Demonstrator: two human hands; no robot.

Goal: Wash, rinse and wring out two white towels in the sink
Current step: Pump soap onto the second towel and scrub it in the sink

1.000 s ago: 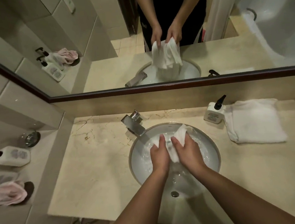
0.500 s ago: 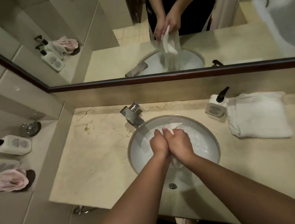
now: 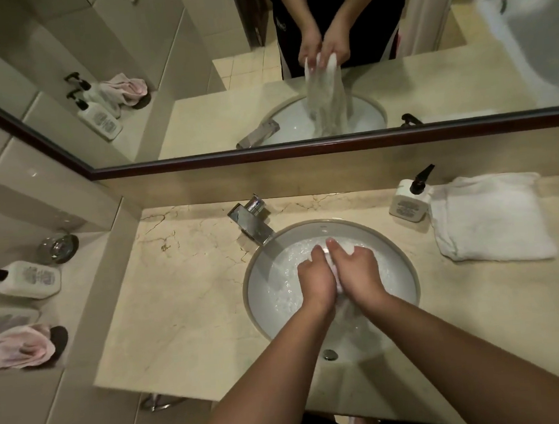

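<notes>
A wet white towel (image 3: pixel 334 267) is gripped between the left hand (image 3: pixel 315 281) and the right hand (image 3: pixel 358 272), fingers curled round it, above the foamy water in the sink (image 3: pixel 255 300) set in the middle of the bench (image 3: pixel 185 303). A second white towel (image 3: pixel 489 217) is laid folded at the bench's far right corner, touching a soap bottle (image 3: pixel 409 198). The tap (image 3: pixel 250 220) is mounted at the sink's far left rim.
</notes>
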